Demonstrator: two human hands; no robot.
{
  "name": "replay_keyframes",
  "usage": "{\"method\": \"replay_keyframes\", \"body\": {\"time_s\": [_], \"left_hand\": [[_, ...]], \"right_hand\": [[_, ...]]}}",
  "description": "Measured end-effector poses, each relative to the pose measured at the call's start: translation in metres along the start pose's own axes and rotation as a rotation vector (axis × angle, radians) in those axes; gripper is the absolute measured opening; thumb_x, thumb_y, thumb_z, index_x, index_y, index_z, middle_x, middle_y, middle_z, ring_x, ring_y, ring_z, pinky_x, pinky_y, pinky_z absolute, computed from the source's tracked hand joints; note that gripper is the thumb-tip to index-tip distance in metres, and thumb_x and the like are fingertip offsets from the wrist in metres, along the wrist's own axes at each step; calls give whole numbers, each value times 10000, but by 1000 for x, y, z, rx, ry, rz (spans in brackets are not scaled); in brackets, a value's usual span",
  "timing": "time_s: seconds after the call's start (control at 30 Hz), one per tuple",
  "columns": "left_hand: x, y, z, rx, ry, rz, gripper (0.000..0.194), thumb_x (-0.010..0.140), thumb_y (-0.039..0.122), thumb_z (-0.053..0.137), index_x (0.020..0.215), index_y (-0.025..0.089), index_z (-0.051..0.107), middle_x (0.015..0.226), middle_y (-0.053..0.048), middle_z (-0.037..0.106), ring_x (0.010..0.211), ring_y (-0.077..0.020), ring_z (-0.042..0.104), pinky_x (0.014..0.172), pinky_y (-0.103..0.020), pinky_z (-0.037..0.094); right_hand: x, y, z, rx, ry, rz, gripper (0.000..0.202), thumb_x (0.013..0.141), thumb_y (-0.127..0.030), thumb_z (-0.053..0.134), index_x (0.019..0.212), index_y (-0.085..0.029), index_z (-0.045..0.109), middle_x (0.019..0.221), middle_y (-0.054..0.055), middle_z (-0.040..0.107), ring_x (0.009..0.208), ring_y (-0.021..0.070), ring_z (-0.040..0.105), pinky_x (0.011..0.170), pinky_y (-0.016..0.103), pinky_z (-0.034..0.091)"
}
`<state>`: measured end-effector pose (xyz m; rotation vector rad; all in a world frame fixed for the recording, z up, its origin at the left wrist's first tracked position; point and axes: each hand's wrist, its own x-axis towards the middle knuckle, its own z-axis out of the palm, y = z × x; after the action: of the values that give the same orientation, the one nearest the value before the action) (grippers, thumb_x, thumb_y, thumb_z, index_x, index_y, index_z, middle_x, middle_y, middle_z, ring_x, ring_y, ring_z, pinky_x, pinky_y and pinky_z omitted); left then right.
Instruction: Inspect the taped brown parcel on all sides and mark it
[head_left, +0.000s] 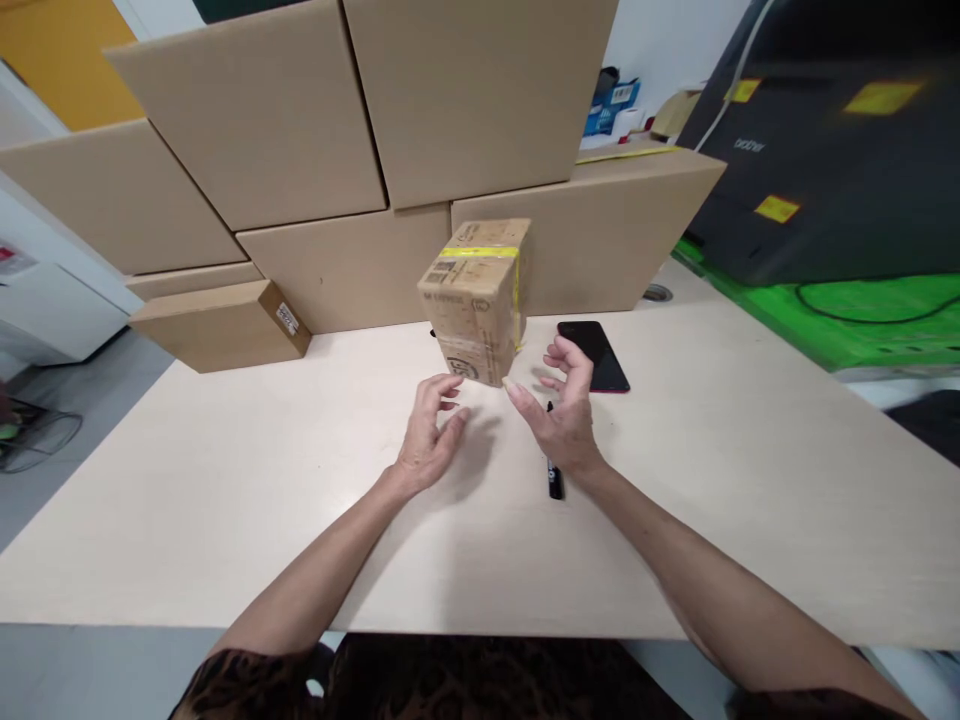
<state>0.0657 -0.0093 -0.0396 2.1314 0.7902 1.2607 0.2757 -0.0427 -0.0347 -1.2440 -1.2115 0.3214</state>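
Observation:
A small brown cardboard box [474,310] with yellow tape over its top and side stands on the table [247,500], just beyond my hands. My left hand [433,430] is at its near left, fingers curved and apart, holding nothing. On the other side, my right hand [562,410] is held above the table with thumb and fingers spread and nothing between them. A black marker [554,480] lies partly hidden under my right hand. Just past that hand is a black phone or tablet [600,355], lying flat.
Large cardboard boxes [300,120] are stacked along the table's back. A flat carton [217,325] with a label stands at the back left. To the right, a dark covered machine [825,150] with yellow patches sits on a bright green surface [810,320].

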Motion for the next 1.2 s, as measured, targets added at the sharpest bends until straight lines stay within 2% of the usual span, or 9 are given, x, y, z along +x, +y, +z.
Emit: {"method": "replay_keyframes", "body": {"time_s": [0.1,0.2,0.33,0.43,0.53,0.67,0.87,1.0,1.2], "left_hand": [[4,-9,-9,35,170,-87,356,1055,447,640,1366,286,582,1292,-102,599,1078,-230,676,900,-427,635],[12,-14,-16,20,256,-183,488,984,547,701,1369,281,565,1353,-126,583,1128,-265,663,930,-476,623],[29,-12,-12,17,289,-327,1003,785,695,845,1571,277,384,1607,-219,446,1400,-394,571,1138,-634,518],[44,-7,4,52,268,-387,1399,608,741,942,1691,270,192,1744,-256,272,1628,-479,330,1304,-699,316],[65,-4,22,90,258,-393,1587,504,739,988,1717,241,94,1791,-267,185,1713,-477,127,1373,-680,167],[95,-6,37,110,340,-414,1607,480,667,1014,1713,252,71,1806,-255,157,1718,-481,95,1377,-686,145],[113,-21,38,17,391,-383,1441,495,445,1024,1652,251,188,1694,-251,327,1625,-454,338,1335,-637,310],[93,-29,18,-95,286,-204,1325,531,526,1019,1577,300,237,1620,-212,417,1491,-398,519,1225,-586,473],[41,-34,-26,-16,161,115,1364,534,558,1047,1590,306,222,1583,-196,442,1476,-387,547,1262,-610,440]], "right_hand": [[4,5,1,19,-15,53,767,836,-567,747,1462,-283,405,1503,175,508,1324,349,592,1027,580,577],[8,9,2,38,-17,108,757,823,-562,744,1448,-293,414,1510,170,514,1298,339,603,1012,566,583],[11,14,3,56,-4,155,759,816,-576,727,1450,-297,417,1518,168,497,1273,332,607,997,555,583],[12,17,3,51,-2,166,764,823,-580,717,1467,-298,417,1521,167,491,1284,334,598,994,546,579],[14,19,3,61,10,170,760,824,-561,720,1474,-303,422,1521,165,495,1293,339,594,994,548,579],[17,23,3,81,31,163,737,829,-516,721,1473,-306,432,1506,159,503,1280,330,597,984,539,583],[23,24,3,119,68,147,718,811,-499,743,1442,-302,463,1444,146,537,1204,306,622,943,526,593],[31,20,-4,121,91,103,699,824,-507,731,1435,-299,462,1373,139,571,1146,297,634,882,493,605],[51,11,-30,94,49,57,619,848,-507,733,1376,-278,507,1296,130,644,1004,255,659,830,444,598]]}}
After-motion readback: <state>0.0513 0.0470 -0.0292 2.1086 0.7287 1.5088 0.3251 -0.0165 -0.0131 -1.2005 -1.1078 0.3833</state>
